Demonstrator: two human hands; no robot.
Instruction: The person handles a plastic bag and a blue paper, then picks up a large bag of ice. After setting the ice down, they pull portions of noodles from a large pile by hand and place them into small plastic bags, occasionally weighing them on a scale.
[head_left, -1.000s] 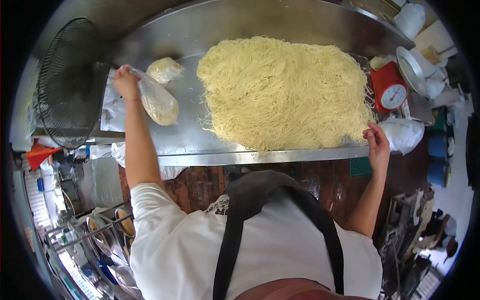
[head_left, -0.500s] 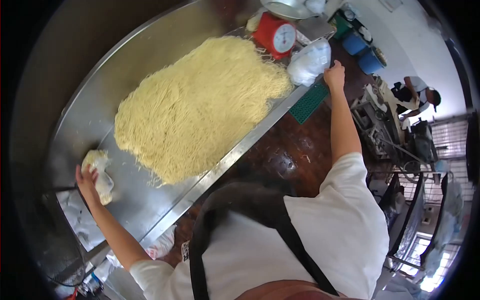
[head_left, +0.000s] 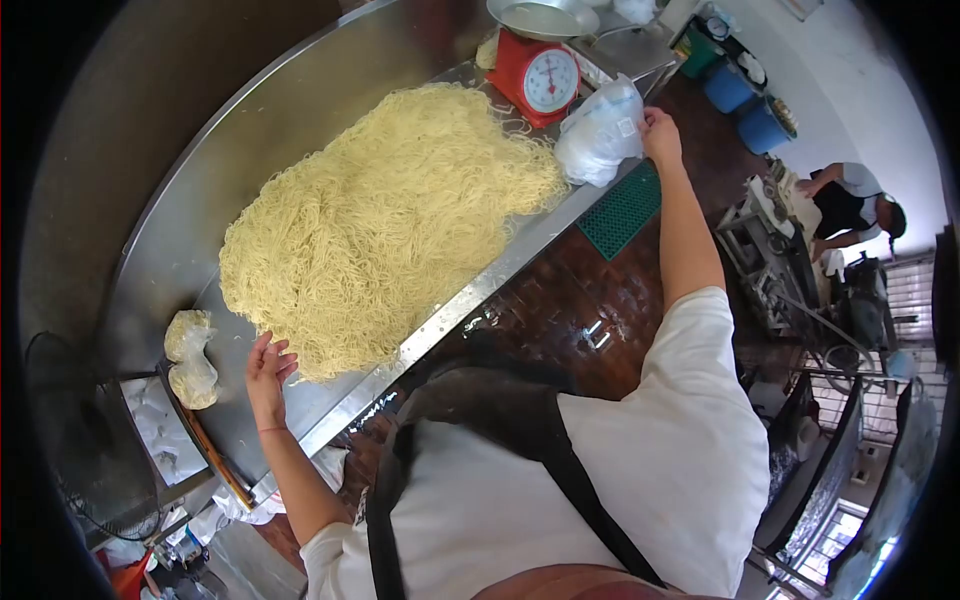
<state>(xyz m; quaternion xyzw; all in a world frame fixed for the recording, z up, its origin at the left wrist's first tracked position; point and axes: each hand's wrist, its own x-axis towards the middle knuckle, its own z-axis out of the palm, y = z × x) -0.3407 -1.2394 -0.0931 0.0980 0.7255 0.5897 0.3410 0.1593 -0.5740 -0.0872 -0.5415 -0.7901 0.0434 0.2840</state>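
A big heap of pale yellow noodles covers the middle of a steel table. My left hand hovers open over the table just beside the heap's near-left edge, holding nothing. Two filled bags of noodles lie to its left. My right hand reaches to the table's right end and pinches a stack of clear plastic bags next to a red kitchen scale.
A metal pan sits on the scale. A fan and loose plastic stand at the table's left end. A green mat lies on the dark floor. Another person bends over machinery at the far right, near blue buckets.
My left hand has let go of the noodle bag and drawn back toward the heap. My right hand has moved onto the stack of plastic bags. The view has swung right.
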